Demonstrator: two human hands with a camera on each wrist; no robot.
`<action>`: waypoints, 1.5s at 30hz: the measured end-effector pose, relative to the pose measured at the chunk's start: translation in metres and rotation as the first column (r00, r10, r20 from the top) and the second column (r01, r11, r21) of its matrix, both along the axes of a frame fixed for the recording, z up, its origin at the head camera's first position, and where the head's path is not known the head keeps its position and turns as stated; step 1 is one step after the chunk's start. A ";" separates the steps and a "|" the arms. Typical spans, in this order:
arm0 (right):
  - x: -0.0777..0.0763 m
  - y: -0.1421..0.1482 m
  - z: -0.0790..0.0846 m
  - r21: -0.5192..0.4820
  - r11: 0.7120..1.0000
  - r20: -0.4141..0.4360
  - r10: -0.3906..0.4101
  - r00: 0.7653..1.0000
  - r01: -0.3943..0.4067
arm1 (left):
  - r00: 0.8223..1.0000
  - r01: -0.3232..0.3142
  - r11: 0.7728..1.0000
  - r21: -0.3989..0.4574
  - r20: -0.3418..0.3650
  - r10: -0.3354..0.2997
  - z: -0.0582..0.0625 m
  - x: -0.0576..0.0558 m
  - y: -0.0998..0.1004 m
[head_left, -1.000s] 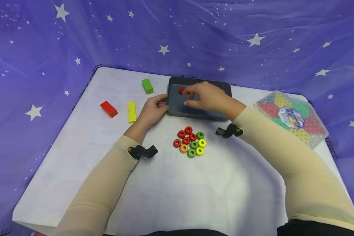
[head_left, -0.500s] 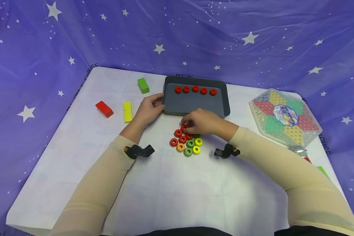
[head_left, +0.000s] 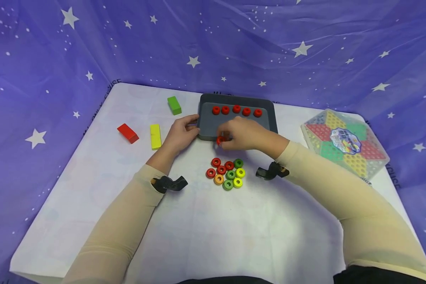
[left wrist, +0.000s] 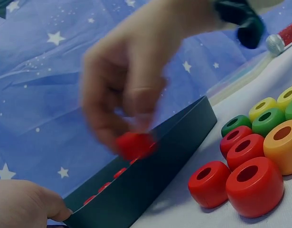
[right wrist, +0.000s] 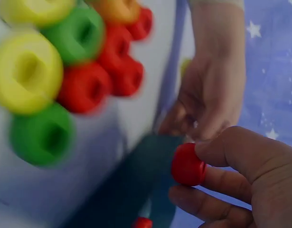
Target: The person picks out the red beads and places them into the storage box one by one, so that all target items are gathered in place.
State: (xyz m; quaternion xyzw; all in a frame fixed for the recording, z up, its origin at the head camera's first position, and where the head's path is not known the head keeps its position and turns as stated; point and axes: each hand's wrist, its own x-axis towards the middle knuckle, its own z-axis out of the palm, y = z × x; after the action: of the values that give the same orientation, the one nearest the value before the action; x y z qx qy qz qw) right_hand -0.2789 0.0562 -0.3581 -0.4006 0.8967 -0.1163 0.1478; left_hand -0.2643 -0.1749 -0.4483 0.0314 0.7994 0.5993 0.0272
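My right hand pinches a red bead between thumb and fingers, over the near side of the dark grey tray. My left hand holds the tray by its left end, thumb and fingers at the rim. Along the tray's far side several red beads form a row. In front of the tray lies a cluster of loose beads: red beads, an orange bead, green beads and yellow beads, each with a hole facing up.
Left of the tray lie a green block, a yellow block and a red block. A clear hexagonal game box stands at the right. A red-handled object with a silver head lies near it.
My right hand has left the row in the tray, picked a red bead from the cluster, and carried it up to the tray's near side. My left hand stays at the tray's end.
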 end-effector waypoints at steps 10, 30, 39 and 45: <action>-0.059 -0.039 0.001 0.067 0.996 -0.111 -0.052 0.993 0.059 | 0.999 0.033 0.999 0.024 0.006 -0.033 0.001 -0.002 0.007; -0.071 -0.024 0.002 0.115 0.989 -0.102 -0.082 0.991 0.093 | 0.999 0.037 0.999 0.012 0.009 -0.037 0.002 -0.001 0.015; -0.005 0.008 0.014 0.119 0.991 0.041 0.062 0.997 -0.066 | 1.000 0.006 1.000 0.001 0.028 -0.006 0.001 -0.003 0.007; 0.019 0.007 -0.004 0.261 0.957 0.145 0.088 0.985 -0.124 | 1.000 -0.008 1.000 -0.003 0.026 0.009 0.001 -0.001 0.000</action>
State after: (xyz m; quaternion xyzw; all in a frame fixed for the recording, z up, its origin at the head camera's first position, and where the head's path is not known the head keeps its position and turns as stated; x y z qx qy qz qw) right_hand -0.2598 0.0630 -0.3621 -0.4158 0.8696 -0.0114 0.2660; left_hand -0.2655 -0.1747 -0.4473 0.0202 0.7999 0.5988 0.0351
